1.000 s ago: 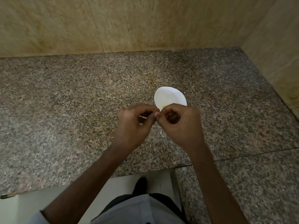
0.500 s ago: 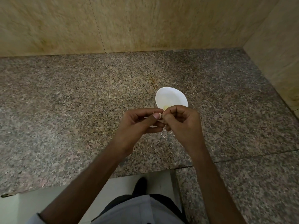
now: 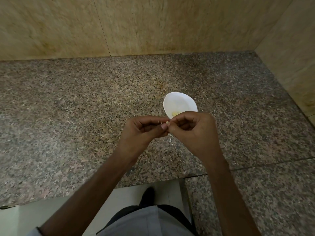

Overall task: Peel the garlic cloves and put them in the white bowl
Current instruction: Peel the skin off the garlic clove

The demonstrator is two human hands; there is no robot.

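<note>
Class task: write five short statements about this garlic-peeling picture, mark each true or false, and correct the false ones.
1. The left hand and right hand both pinch a small garlic clove between them. True.
2. The white bowl stands on the granite counter, just beyond the hands. True.
3. The bowl holds nothing. False: a few pale yellow pieces lie in it.
4. The left hand lies flat and open on the counter. False: its fingers are curled and pinch the clove.
5. Pale peel scraps lie on the counter by the hands. True.
</note>
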